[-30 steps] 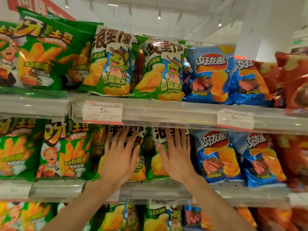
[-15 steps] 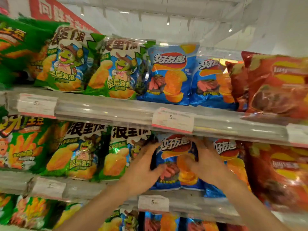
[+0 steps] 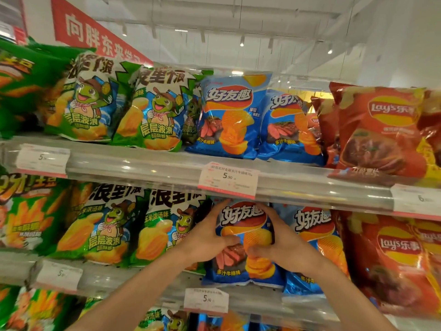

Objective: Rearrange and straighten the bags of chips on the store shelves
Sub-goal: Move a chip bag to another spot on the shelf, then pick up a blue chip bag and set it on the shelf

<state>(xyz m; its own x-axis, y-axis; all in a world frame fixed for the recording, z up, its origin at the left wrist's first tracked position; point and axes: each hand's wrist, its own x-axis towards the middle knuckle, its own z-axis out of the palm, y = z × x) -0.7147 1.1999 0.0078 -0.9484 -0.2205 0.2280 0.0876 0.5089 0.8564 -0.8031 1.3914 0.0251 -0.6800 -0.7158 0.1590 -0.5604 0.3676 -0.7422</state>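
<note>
Hands on one blue chip bag (image 3: 243, 247) — left hand (image 3: 207, 242) curled round its left edge with thumb across the front, right hand (image 3: 279, 244) gripping the right edge likewise. Bag upright on the middle shelf (image 3: 133, 280), between a green bag (image 3: 164, 232) and a second blue bag (image 3: 315, 237). Red bags (image 3: 393, 259) further right — price tag (image 3: 228, 179) just above.

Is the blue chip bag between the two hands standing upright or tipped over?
Upright. The blue bag stands with its logo on top, base on the shelf edge.
</note>
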